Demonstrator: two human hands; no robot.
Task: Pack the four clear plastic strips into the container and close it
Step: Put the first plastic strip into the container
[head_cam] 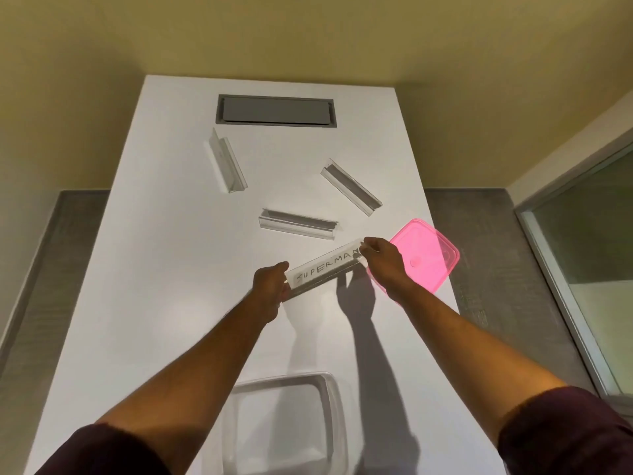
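Note:
A clear plastic strip [323, 267] with handwritten lettering is held above the white table. My left hand [270, 286] grips its near left end and my right hand [382, 262] pinches its far right end. Three more clear strips lie on the table: one at the far left [226, 166], one at the far right [351, 187], one in the middle [298, 223]. The clear container [327, 385] stands open at the table's near edge, between my forearms. Its pink lid [428, 255] lies flat at the right edge, partly behind my right hand.
A grey recessed cable hatch [275, 110] is set into the far end of the white table [154, 269]. Grey floor runs along both sides of the table. A glass panel with a pale frame [582, 255] stands at the right.

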